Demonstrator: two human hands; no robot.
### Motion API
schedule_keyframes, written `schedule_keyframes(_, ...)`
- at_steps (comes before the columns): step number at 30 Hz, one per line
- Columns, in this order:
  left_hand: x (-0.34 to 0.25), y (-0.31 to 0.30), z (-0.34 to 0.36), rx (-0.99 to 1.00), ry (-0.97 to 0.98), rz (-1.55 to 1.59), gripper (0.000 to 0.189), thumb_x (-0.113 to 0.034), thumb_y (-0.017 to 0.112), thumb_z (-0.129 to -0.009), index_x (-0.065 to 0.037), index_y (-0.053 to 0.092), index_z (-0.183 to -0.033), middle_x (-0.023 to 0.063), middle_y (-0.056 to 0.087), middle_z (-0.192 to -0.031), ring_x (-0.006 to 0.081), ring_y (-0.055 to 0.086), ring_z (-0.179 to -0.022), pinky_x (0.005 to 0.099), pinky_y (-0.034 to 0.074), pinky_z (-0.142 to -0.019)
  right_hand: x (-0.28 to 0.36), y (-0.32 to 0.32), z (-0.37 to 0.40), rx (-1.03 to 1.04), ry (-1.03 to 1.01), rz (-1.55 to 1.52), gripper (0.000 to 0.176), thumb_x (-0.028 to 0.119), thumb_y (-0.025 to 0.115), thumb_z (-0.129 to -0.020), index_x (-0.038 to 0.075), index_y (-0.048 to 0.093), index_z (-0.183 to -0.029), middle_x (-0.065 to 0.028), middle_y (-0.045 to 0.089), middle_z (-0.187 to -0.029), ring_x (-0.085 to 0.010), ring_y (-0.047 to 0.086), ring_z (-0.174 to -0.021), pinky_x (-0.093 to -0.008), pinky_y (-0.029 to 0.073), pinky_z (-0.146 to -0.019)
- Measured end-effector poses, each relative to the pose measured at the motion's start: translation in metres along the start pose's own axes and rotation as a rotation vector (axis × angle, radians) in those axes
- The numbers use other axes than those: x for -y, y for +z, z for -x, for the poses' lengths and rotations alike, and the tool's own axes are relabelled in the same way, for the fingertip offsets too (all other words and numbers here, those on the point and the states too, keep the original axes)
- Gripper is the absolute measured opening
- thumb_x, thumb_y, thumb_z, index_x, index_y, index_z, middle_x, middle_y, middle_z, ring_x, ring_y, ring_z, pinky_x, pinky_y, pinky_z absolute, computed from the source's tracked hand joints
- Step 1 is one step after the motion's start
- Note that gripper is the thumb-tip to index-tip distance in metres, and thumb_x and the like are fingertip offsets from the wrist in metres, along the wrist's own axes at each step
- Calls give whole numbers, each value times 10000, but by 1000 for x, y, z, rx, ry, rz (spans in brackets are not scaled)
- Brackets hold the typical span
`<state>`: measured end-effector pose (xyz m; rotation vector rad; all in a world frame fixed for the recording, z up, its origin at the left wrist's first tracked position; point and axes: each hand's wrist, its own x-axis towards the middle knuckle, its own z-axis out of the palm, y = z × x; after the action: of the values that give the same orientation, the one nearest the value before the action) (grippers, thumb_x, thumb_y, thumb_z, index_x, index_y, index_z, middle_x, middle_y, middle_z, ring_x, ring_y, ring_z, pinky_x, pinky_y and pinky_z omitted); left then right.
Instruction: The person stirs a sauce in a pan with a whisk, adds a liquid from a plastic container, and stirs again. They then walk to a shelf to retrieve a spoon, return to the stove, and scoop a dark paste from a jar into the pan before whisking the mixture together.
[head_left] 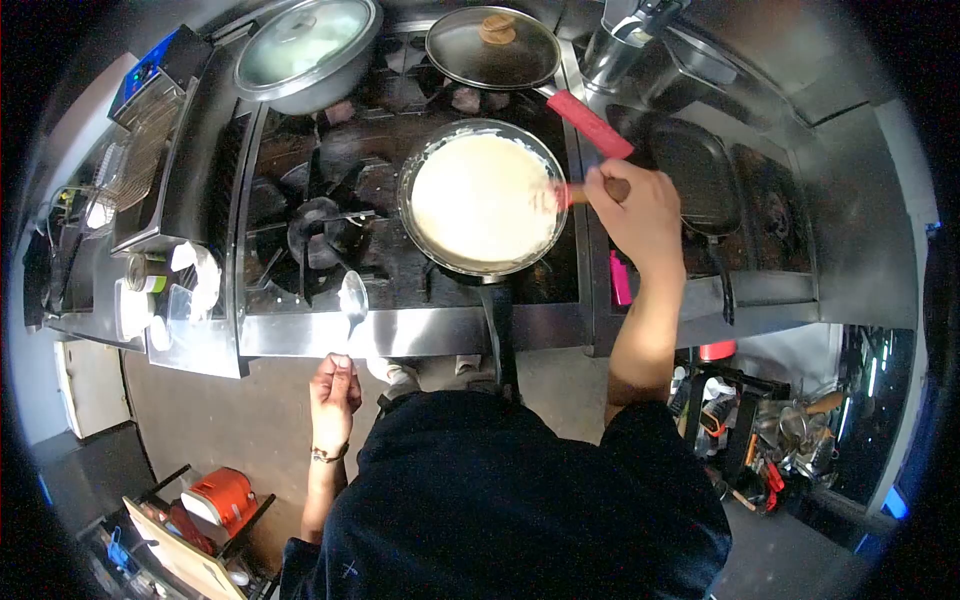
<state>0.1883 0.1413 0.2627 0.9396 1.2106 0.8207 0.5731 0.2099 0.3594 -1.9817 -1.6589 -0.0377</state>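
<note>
A pan (484, 267) of pale creamy liquid (480, 195) sits on the stove, its black handle pointing toward my body. My right hand (636, 210) is closed round the wooden handle of a red-headed utensil (560, 196), whose blurred tip is at the right side of the liquid. Low on the left, in front of the stove's edge, my left hand (337, 385) pinches the handle of a metal spoon (353, 298). The spoon's bowl points away from me, over the stove's front edge.
Behind the pan are a lidded pan (470, 60) with a red handle (590, 124) and a large covered pot (310, 55). A grill pan (695, 170) lies right, plastic containers (185, 318) left. An orange toaster (222, 498) stands low left, utensils (795, 430) low right.
</note>
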Motion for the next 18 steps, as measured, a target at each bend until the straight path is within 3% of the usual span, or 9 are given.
schedule_keyframes(1,2,-1,1,-4,0,-2,237,-248,429,-980,-83,466,-813,-68,343,-528,19,254,-419,198,192,-382,0,10,-3,2,-1,-4,216,268,624,-779,67,644,-701,-102,612,-609,-291,600,-575,-371,460,-583)
schedule_keyframes(3,4,1,1,13,-2,1,246,-261,433,-979,-83,468,-813,-67,350,-528,20,258,-420,196,198,-383,-6,34,-8,20,-74,-300,216,268,623,-800,66,656,-732,-124,608,-611,-292,608,-569,-352,459,-557)
schedule_keyframes(5,-1,4,2,5,-15,-27,252,-269,439,-977,-85,466,-807,-65,359,-531,21,265,-424,194,203,-385,-13,34,-1,43,-122,-341,201,246,622,-811,63,657,-734,-129,609,-609,-274,609,-553,-347,451,-542)
schedule_keyframes(7,-2,5,3,29,-2,-27,251,-269,442,-976,-88,466,-804,-66,367,-534,19,271,-428,193,205,-387,-23,16,10,185,34,-299,162,160,639,-801,-1,652,-822,-95,638,-671,-123,614,-609,-268,444,-572)
schedule_keyframes(8,0,4,3,27,6,-2,250,-266,443,-976,-90,468,-800,-68,367,-535,19,275,-430,192,207,-389,-29,14,11,137,93,-388,179,159,628,-812,-18,652,-823,-67,630,-647,-55,560,-602,-244,429,-558)
schedule_keyframes(9,3,4,3,25,7,-2,250,-266,443,-976,-90,468,-800,-68,367,-535,19,275,-430,192,207,-389,-23,5,5,149,182,-214,168,154,635,-813,-13,652,-821,-76,627,-645,-69,541,-576,-234,425,-557)
schedule_keyframes(11,6,5,3,12,-7,12,248,-261,447,-975,-88,472,-799,-72,364,-535,17,273,-433,192,208,-392,-29,44,0,-138,39,-457,196,217,629,-819,25,659,-791,-123,576,-558,-202,542,-453,-301,399,-481)
schedule_keyframes(14,2,12,6,36,-13,-19,243,-255,454,-973,-86,475,-800,-72,369,-539,15,276,-437,189,213,-396,-30,55,2,85,-29,-515,207,221,647,-809,15,650,-787,-136,583,-587,-197,562,-504,-304,406,-503)
schedule_keyframes(18,3,11,9,53,-24,-28,244,-256,456,-972,-84,474,-800,-69,385,-544,16,288,-439,186,223,-398,-46,44,-8,-81,121,-410,204,222,642,-810,21,667,-789,-123,602,-605,-134,581,-539,-296,415,-517)
